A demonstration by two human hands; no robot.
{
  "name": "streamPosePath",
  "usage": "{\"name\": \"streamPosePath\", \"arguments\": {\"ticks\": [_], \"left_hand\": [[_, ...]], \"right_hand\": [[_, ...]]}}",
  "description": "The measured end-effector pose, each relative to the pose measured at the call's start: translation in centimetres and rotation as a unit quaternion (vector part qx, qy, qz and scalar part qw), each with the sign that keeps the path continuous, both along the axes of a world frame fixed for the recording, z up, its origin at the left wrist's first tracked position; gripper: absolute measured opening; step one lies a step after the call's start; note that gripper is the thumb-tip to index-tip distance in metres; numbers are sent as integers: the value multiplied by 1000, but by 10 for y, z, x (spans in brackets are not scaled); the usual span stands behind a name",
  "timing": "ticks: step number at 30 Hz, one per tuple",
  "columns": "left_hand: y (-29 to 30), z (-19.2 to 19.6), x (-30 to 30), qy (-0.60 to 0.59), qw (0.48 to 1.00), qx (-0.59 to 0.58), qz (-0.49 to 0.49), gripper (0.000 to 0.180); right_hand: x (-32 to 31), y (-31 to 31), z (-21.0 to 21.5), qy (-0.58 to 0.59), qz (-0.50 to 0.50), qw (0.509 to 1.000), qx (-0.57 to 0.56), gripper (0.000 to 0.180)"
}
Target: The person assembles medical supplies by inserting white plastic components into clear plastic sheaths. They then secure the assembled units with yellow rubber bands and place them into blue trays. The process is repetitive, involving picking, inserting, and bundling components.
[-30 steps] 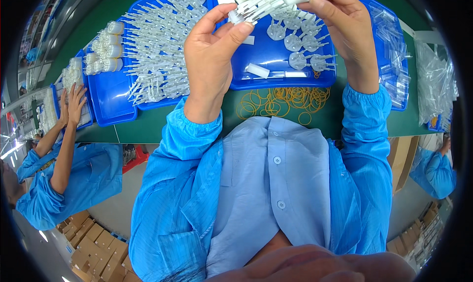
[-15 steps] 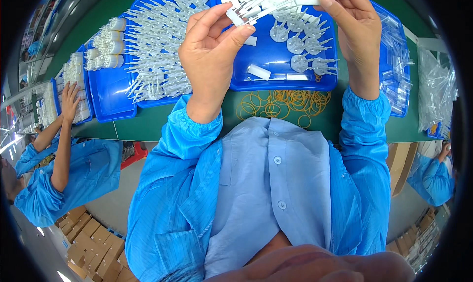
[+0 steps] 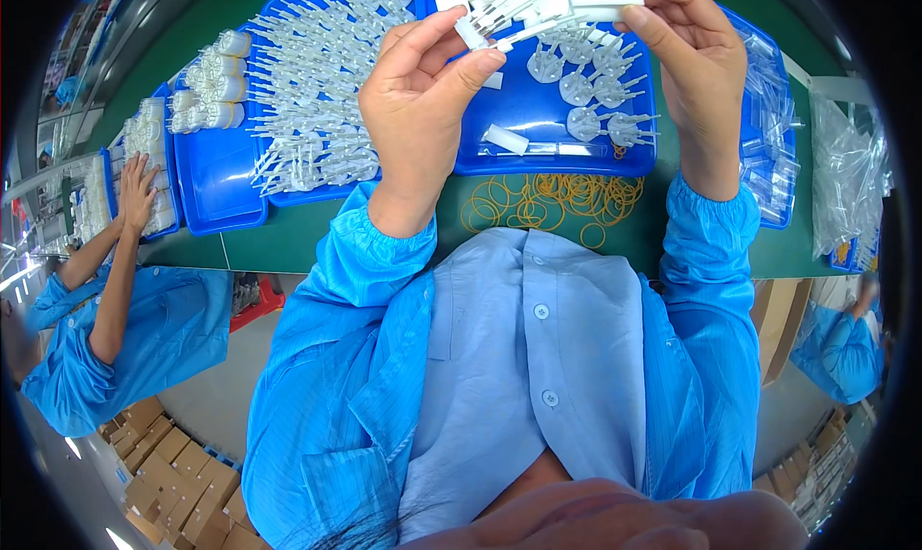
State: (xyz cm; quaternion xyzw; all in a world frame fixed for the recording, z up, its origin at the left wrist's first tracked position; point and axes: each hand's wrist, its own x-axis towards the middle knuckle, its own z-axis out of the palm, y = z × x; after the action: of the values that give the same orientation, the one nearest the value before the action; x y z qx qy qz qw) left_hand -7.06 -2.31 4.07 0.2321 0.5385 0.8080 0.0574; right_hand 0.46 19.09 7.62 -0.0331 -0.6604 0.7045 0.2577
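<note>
My left hand (image 3: 418, 108), at upper centre, pinches a small white plastic block (image 3: 471, 33) between thumb and fingers. Thin white stems (image 3: 523, 2) run rightward from near it. In my right hand (image 3: 699, 65), thumb and fingers grip a white box-shaped plastic piece (image 3: 605, 0). A slender white part stretches between the two hands; whether it joins both pieces I cannot tell. Beneath them lies a blue tray (image 3: 519, 161) with white blocks at its far end and clusters of thin-stemmed white parts (image 3: 610, 89). A loose white block (image 3: 505, 139) rests near its front.
Yellow rubber bands (image 3: 562, 199) lie on the green table before the tray. To the left stand a blue tray of white stemmed parts (image 3: 322, 98) and another blue tray (image 3: 226, 180). Clear plastic pieces (image 3: 768, 127) fill a right-hand tray. A co-worker's hands (image 3: 137, 195) are at far left.
My left hand has shifted slightly right with its block, which now tilts more. My right hand stays nearly in place. At far left, the co-worker's hands have come closer together.
</note>
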Motion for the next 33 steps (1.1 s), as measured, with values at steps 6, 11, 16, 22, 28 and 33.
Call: {"name": "streamPosePath", "arguments": {"ticks": [6, 11, 16, 22, 28, 33], "left_hand": [[2, 2, 4, -26, 1000, 5, -7, 40], [1, -3, 2, -55, 998, 11, -10, 38], [1, -2, 0, -53, 998, -17, -10, 37], [0, -2, -1, -81, 996, -9, -32, 37], [-4, -3, -5, -126, 988, -7, -84, 37], [-5, -5, -7, -153, 983, -2, -105, 37]], "right_hand": [[1, -15, 4, -32, 32, 999, -19, 21], [3, -10, 4, -73, 80, 994, -14, 20], [0, 11, -19, -20, 139, 990, 27, 25], [-1, 11, -18, -5, 164, 985, 49, 28], [1, 12, -16, -4, 175, 982, 64, 27], [3, 9, -11, 5, 159, 981, 112, 22]]}}
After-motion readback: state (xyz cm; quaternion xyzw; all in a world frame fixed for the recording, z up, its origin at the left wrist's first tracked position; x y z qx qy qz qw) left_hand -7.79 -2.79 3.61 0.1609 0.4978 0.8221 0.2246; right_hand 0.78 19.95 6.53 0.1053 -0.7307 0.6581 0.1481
